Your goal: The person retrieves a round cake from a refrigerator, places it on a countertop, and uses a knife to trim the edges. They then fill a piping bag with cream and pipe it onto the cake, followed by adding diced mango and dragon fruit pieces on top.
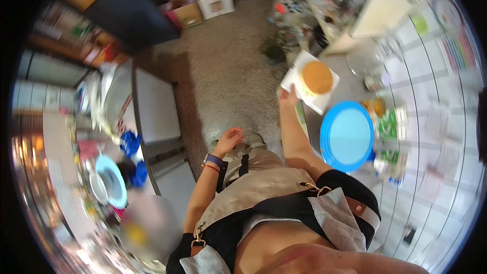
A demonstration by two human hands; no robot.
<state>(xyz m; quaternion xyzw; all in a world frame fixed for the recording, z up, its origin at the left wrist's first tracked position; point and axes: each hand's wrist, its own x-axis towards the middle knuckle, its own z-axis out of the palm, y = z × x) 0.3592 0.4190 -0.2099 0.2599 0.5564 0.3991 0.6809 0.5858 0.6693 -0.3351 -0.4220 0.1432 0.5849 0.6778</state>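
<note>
A round golden-brown cake (317, 77) lies on a square white board (318, 103) over the counter on the right. My right hand (288, 97) grips the board's near left edge, with the arm stretched forward. My left hand (232, 137) hangs in front of my body, its fingers loosely bent and a little apart, with nothing in it. A dark watch and a red band circle that wrist. Closer to me than the cake, a blue round tub (347, 137) sits on the same counter.
At left stands a table (157, 106) with a light-blue basin (112, 180) and blue bags. Cartons on the right counter (393, 124) line the tiled wall. Boxes (215, 2) are on the floor ahead, by a dark cabinet. Cluttered shelves stand at far right.
</note>
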